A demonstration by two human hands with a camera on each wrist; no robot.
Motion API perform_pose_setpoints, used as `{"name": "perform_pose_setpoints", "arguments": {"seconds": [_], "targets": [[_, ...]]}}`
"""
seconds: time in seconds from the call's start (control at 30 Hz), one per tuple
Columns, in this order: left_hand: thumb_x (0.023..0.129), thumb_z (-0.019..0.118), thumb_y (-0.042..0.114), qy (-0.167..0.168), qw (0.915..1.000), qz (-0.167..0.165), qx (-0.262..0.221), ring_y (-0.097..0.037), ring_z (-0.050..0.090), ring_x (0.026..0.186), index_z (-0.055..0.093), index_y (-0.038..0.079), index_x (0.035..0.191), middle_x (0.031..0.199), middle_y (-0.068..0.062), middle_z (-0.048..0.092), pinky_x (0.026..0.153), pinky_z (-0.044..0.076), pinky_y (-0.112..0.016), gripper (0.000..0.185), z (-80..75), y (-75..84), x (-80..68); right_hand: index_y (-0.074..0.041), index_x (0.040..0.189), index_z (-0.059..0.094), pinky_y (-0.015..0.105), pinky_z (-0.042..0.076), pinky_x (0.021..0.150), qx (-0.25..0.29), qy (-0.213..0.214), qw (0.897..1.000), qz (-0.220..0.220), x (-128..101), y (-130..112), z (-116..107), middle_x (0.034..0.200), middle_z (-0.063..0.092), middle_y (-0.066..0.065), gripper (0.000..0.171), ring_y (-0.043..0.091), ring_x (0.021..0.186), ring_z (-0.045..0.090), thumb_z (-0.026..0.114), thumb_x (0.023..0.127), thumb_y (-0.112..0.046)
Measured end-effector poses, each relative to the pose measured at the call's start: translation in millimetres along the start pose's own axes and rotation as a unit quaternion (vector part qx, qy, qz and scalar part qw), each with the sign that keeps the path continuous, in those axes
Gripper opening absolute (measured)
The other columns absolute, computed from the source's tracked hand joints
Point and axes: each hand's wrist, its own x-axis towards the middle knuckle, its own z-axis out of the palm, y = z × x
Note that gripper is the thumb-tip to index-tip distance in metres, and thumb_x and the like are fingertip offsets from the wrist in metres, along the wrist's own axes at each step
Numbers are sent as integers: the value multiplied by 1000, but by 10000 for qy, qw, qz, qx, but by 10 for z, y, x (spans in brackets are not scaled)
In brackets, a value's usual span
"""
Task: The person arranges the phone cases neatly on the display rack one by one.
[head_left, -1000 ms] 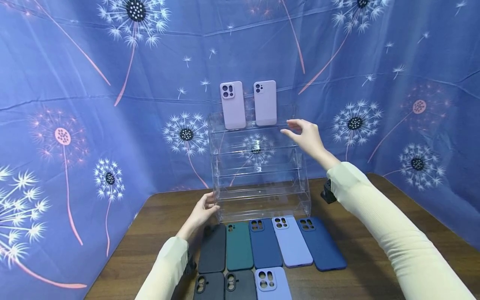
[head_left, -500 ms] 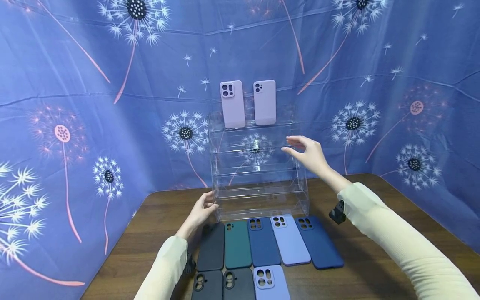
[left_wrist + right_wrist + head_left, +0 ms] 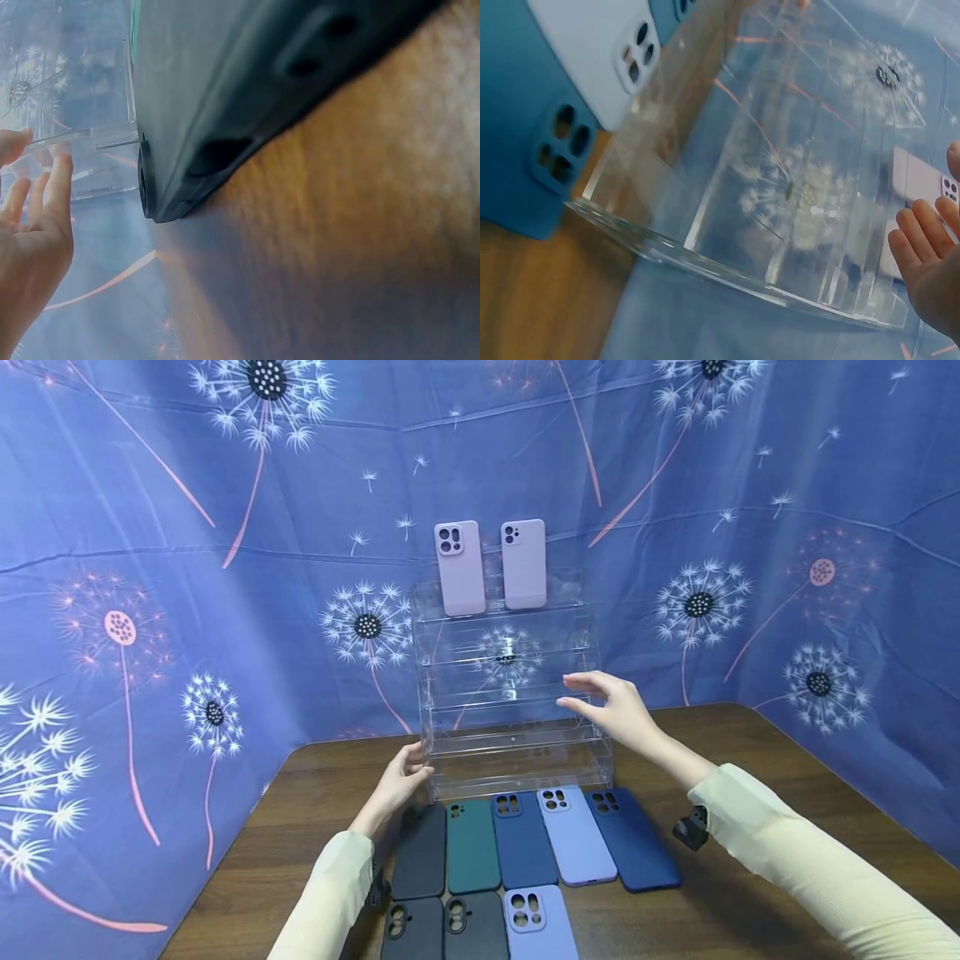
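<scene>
A clear, tiered acrylic display rack (image 3: 517,745) stands upright at the back of the table. My left hand (image 3: 396,783) grips its lower left edge, thumb in front and fingers round the side, as the left wrist view also shows. My right hand (image 3: 618,710) hovers by the rack's right side at mid height, thumb and fingers apart with nothing between them. On the top tier, two pale pink phone cases lean side by side, one with a large camera cutout (image 3: 461,572) and one with small holes (image 3: 524,568).
Before the rack lie a black case (image 3: 420,852), a green case (image 3: 472,847), two dark blue cases (image 3: 637,843) and a light purple-blue case (image 3: 577,839). Nearer are two black cases (image 3: 476,931) and another light purple-blue case (image 3: 543,931). A dandelion-print curtain (image 3: 285,610) hangs behind the wooden table (image 3: 262,877).
My right hand has come down along the rack's right side, from beside the top tier to mid height. The left hand stays at the lower left edge.
</scene>
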Motion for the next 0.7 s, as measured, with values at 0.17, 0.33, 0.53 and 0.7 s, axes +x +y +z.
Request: {"name": "perform_pose_setpoints", "arguments": {"seconds": [0.17,0.33,0.53,0.7], "targets": [[85,56,11,-12,10000,11,69,-33,48,110,35,8,132,125,-19,45,85,47,-39,52,-7,20,-5,-20,114,56,36,47,85,-22,-250,9997,11,-212,-9,25,113,59,1,43,18,103,56,63,76,-40],[85,57,15,-76,9999,60,110,-32,48,110,34,7,132,123,-20,45,88,45,-41,52,-6,42,33,-23,113,56,31,48,85,68,-384,9992,41,-369,-23,68,113,59,-4,41,13,102,56,64,76,-38],[84,59,24,-95,9981,598,127,-28,55,101,40,5,126,113,-20,51,82,48,-38,50,-28,-20,17,-25,114,55,32,48,85,319,-743,9967,56,-542,-89,164,113,59,-3,41,11,100,56,65,76,-37],[83,60,23,-90,9990,441,29,-26,55,101,42,6,125,114,-21,52,80,49,-35,49,-51,-28,-19,-28,112,55,32,49,83,462,-958,9943,57,-678,-137,246,112,59,-6,39,8,99,56,65,75,-37]]}}
